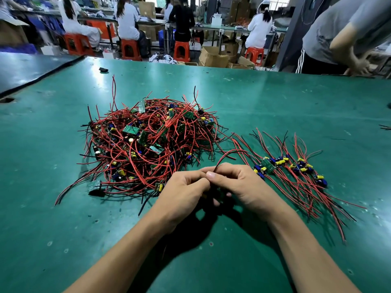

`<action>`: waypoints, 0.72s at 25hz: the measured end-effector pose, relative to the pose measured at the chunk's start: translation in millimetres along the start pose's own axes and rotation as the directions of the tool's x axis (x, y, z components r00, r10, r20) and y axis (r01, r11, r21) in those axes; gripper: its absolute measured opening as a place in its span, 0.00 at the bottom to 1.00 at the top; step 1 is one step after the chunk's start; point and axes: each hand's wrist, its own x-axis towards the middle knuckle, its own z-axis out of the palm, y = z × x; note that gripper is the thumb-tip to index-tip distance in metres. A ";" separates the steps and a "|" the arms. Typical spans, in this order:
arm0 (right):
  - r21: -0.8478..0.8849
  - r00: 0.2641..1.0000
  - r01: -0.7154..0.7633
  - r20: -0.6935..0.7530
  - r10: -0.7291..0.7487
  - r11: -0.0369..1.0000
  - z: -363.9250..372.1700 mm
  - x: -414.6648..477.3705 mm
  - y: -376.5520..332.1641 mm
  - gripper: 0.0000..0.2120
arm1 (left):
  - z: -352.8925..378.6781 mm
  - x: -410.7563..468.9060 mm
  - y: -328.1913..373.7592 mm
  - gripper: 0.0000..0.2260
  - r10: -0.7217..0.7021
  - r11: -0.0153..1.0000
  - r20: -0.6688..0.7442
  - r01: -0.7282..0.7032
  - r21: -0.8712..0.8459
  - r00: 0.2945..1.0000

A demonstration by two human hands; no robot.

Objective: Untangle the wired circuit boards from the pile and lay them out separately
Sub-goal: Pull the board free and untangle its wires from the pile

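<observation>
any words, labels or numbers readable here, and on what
No text can be read anywhere in this view.
circuit boards: print, if any, too small to read.
cardboard boxes behind the table: too blurred to show any legible marks.

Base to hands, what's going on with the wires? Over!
Hands: left hand and right hand pinching one red-black wire pair; its board hidden. Tangled pile left, sorted row right. Nothing blocking.

Left hand (182, 193) meets right hand (243, 185) — pinching wire (224, 155).
</observation>
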 end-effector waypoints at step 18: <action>-0.290 0.888 0.064 -0.421 -0.187 0.955 -5.2 10.3 4.9 0.09 | 2.7 0.7 0.4 0.08 -0.141 0.990 0.044 0.140 0.028 0.989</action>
